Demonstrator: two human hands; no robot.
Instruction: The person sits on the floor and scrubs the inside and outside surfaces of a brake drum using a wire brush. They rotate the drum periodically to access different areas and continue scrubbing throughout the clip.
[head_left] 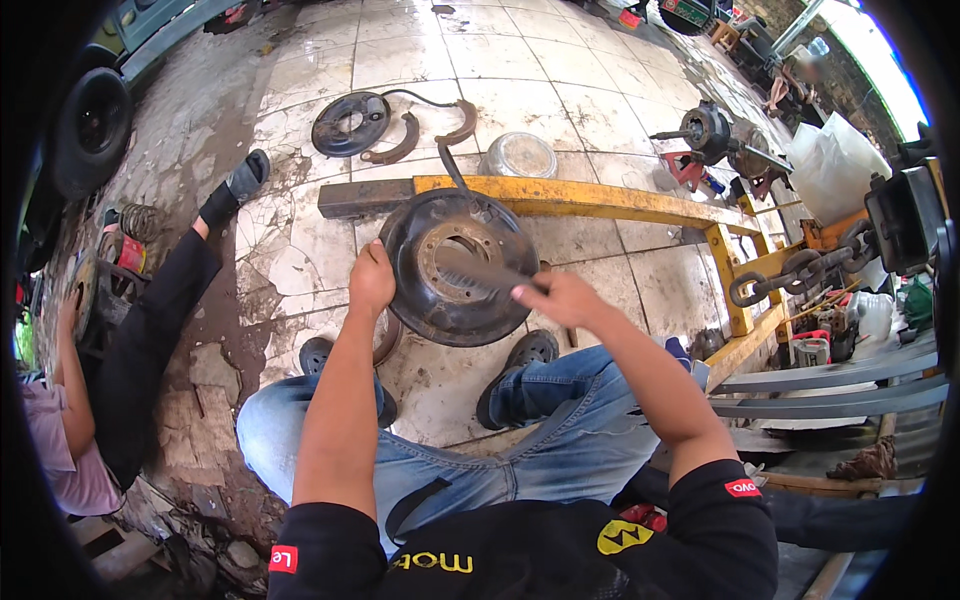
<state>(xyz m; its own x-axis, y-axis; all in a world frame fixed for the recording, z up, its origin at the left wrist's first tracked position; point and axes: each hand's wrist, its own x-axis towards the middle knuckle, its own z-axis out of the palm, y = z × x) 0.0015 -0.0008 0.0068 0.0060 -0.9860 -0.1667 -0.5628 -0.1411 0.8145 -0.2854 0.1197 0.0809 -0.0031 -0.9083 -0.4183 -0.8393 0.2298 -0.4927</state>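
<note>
My left hand [372,281] grips the left rim of a round black brake backing plate [428,312], which is tilted up in front of my knees. The plate has a ring of holes around a central opening, with brown rust or dirt there. My right hand [562,301] is closed around the end of a dark, motion-blurred brush [482,268], held across the middle of the plate. Farther off, a second backing plate [350,124] lies on the floor beside two curved brake shoes [396,143].
A yellow steel beam [590,198] runs behind the plate toward a heavy chain [800,272]. A round translucent tub [521,156] sits beyond it. An axle part [708,132] rests near red stands at the right. Another person [75,420] sits at the left, leg stretched out.
</note>
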